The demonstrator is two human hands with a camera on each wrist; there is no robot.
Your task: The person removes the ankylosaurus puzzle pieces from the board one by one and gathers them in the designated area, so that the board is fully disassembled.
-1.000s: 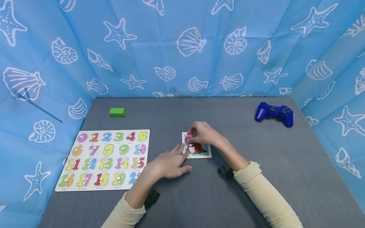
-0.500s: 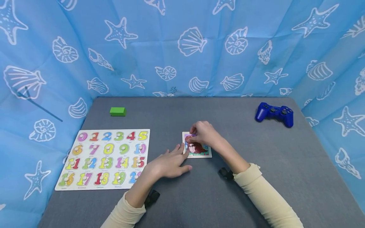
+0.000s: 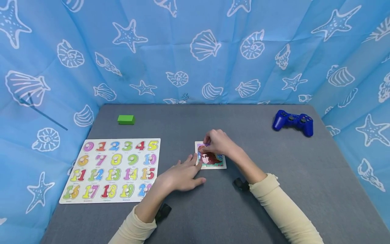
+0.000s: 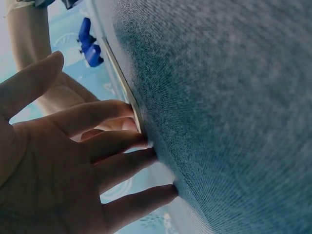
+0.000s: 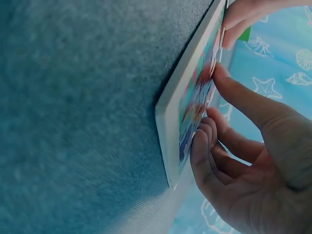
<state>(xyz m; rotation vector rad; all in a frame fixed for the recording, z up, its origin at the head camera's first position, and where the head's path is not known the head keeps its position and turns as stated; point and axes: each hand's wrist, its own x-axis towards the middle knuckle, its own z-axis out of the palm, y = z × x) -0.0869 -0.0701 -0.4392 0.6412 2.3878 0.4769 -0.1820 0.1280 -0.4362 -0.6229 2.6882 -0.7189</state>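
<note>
A small square jigsaw puzzle (image 3: 213, 165) with a pale frame and a red-haired figure lies flat on the table. My left hand (image 3: 182, 174) rests beside it, fingers spread, with fingertips touching its left edge. In the left wrist view those fingers (image 4: 122, 141) are straight and reach the board's rim. My right hand (image 3: 217, 142) comes over the puzzle from the right. Its curled thumb and fingers (image 5: 234, 92) pinch at a puzzle piece in the upper left of the picture. The hand partly hides the upper part of the puzzle, and the piece's outline is hard to make out.
A white number board (image 3: 111, 171) with knobbed pieces lies at the left, its lower right corner behind the left forearm. A green block (image 3: 126, 119) sits at the back left, a blue game controller (image 3: 293, 122) at the back right. A blue curtain (image 3: 195, 51) encloses the table.
</note>
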